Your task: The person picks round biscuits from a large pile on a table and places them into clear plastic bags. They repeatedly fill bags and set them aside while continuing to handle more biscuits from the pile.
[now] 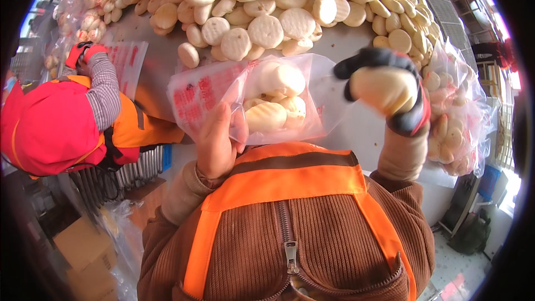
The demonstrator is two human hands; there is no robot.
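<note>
A clear plastic bag (315,112) with several round pale flatbreads (283,81) in it lies on the metal table in front of my chest. My bare left hand (217,139) is at the bag's near left edge, closed on the plastic, with part of its fingers seen through the film. To the right of the bag I hold up my right hand (365,67), in a black glove with a red cuff. A pale, rounded flatbread (383,90) appears to sit in its grip, blurred by motion. Under the filled bag, flat printed bags (195,97) stick out leftward.
A large heap of flatbreads (264,30) covers the table's far side. Filled bags stand at the right edge (454,128) and far left (89,17). On my left a co-worker (53,125) in red and orange handles another bag stack (131,58). Cardboard boxes (83,245) stand below left.
</note>
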